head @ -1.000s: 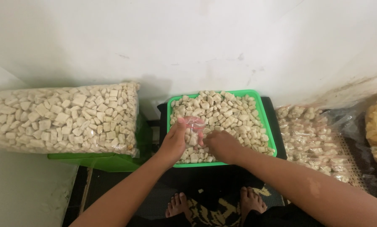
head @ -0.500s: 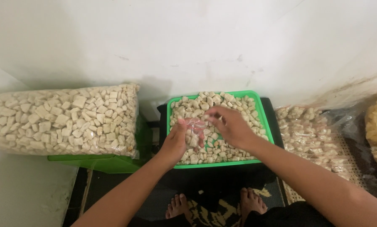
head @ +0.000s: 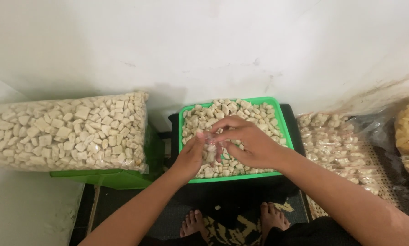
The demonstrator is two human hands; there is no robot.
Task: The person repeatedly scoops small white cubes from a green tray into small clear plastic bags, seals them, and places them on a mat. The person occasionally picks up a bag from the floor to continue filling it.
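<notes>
Nearest the camera, bare feet [head: 234, 224] are resting on a dark patterned mat [head: 222, 230], both forearms reaching fwd over it. The left hand [head: 191, 155] is curling round a small clear bag [head: 210, 145], pinching it from the left side, fingers partly closed. The right hand [head: 247, 142] is arching over from the right, fingertips meeting at the bag's mouth, half closed; whether it's holding a cube can't be told. Both hands are about equally near the bag, which is hanging roughly upright btwn them, w/ pale cubes showing inside. It's sitting directly above the green tray [head: 235, 176], heaped w/ cream-coloured cubes [head: 204, 119]. Left of the tray, a big clear sack [head: 67, 132] of the same cubes is lying sideways on a green stand [head: 108, 177]. Right, small filled packets [head: 334, 143] are lying stacked.
</notes>
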